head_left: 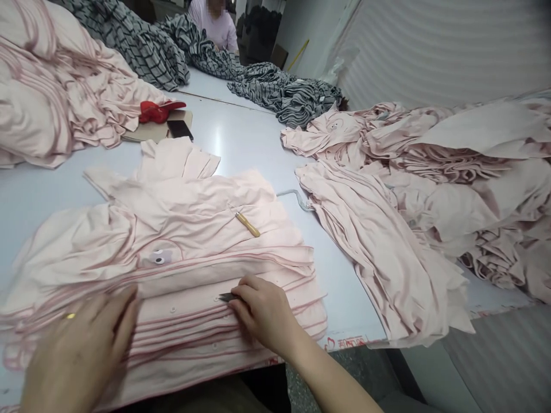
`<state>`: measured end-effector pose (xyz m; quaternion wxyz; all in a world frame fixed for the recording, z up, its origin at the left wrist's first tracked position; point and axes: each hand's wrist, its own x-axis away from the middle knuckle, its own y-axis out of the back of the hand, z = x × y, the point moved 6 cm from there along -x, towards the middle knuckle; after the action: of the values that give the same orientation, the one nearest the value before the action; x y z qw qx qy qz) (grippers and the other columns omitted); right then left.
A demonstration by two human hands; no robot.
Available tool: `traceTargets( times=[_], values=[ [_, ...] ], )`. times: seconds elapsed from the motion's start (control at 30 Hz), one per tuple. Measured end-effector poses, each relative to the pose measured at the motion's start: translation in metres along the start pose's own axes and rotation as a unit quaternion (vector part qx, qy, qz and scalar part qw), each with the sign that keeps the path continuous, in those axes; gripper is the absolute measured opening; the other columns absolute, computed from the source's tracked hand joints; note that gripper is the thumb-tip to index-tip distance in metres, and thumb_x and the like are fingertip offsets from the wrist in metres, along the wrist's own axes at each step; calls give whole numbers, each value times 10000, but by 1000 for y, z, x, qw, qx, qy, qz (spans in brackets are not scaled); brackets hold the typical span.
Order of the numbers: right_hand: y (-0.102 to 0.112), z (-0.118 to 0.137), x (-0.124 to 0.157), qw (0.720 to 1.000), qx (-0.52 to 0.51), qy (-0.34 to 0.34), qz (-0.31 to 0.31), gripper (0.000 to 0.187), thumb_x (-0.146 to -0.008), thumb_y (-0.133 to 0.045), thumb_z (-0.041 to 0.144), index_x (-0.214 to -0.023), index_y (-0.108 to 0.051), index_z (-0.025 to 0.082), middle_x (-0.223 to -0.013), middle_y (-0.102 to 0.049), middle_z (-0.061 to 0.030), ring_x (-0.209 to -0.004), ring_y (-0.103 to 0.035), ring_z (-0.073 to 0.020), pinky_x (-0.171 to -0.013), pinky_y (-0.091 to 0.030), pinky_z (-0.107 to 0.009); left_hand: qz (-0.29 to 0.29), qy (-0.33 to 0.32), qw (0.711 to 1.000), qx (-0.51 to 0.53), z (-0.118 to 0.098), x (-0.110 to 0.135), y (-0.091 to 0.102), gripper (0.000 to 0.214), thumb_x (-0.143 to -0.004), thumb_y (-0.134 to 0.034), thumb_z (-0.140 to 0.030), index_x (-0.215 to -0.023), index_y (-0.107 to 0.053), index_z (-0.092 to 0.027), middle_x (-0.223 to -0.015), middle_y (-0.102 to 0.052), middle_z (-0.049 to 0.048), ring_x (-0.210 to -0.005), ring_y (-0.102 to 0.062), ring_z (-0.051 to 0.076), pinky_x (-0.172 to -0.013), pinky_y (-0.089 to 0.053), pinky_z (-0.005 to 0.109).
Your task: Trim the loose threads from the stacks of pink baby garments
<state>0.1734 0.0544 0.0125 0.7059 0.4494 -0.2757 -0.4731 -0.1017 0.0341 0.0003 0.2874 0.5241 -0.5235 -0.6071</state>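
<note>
A stack of pale pink button-front garments (pixel 181 335) with darker pink piping lies before me, front bands layered and small buttons showing. My left hand (pixel 80 344), a yellow ring on one finger, rests flat on the stack's left part. In my right hand (pixel 262 310) is a small dark pointed tool, seemingly thread snips (pixel 226 297); most of it is hidden by the fingers. Its tip is beside a button on one of the bands. Farther up on the cloth lies a wooden-handled tool (pixel 248 225) with a thin metal end, near a round eye patch (pixel 160 257).
More pink garments are heaped at the left (pixel 34 86) and in piles at the right (pixel 370 241). Grey checked cloth (pixel 297 94) runs along the far side. A phone (pixel 179 129) and a red item (pixel 155 112) lie on cardboard. A person (pixel 217 26) is beyond the table.
</note>
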Motion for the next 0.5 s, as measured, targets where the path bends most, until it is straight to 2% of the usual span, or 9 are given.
traceTargets(
  times=[0.07,0.13,0.23,0.37,0.5],
  values=[
    [-5,2,-2,1000,9,4,14,51,-886,-640,221,-851,-674,209,-880,-654,-12,-773,-627,-160,-661,-425,-254,-3,-41,999,6,-24,-9,4,269,-900,-464,-323,-1119,-592,-233,-1101,-699,63,-908,-643,256,-748,-484,393],
    [-8,3,-3,1000,11,4,15,65,-894,-630,226,-847,-673,213,-872,-656,-10,-770,-630,-159,-656,-426,-253,-22,-20,999,39,-36,-18,7,247,-919,-454,-320,-1105,-577,-214,-1039,-709,57,-909,-664,228,-808,-495,361],
    [-10,8,-6,1000,-6,-2,-3,90,-911,-607,235,-849,-670,216,-874,-655,-12,-771,-632,-155,-654,-427,-249,-17,21,995,93,-40,-24,6,184,-935,-434,-303,-1022,-580,-234,-938,-707,19,-831,-676,181,-757,-502,302],
    [-18,31,-16,998,-39,37,-15,58,-895,-620,237,-908,-669,209,-915,-662,-26,-798,-628,-170,-684,-435,-261,-18,35,990,137,-30,-19,11,192,-940,-419,-288,-1018,-588,-243,-974,-695,16,-899,-673,169,-803,-509,286],
    [-32,53,-26,996,-35,83,1,61,-890,-614,239,-888,-664,203,-906,-666,-32,-758,-609,-172,-669,-426,-267,-40,61,992,106,-3,-5,27,222,-945,-407,-326,-1037,-597,-257,-1020,-695,22,-935,-675,185,-826,-521,308]
  ],
)
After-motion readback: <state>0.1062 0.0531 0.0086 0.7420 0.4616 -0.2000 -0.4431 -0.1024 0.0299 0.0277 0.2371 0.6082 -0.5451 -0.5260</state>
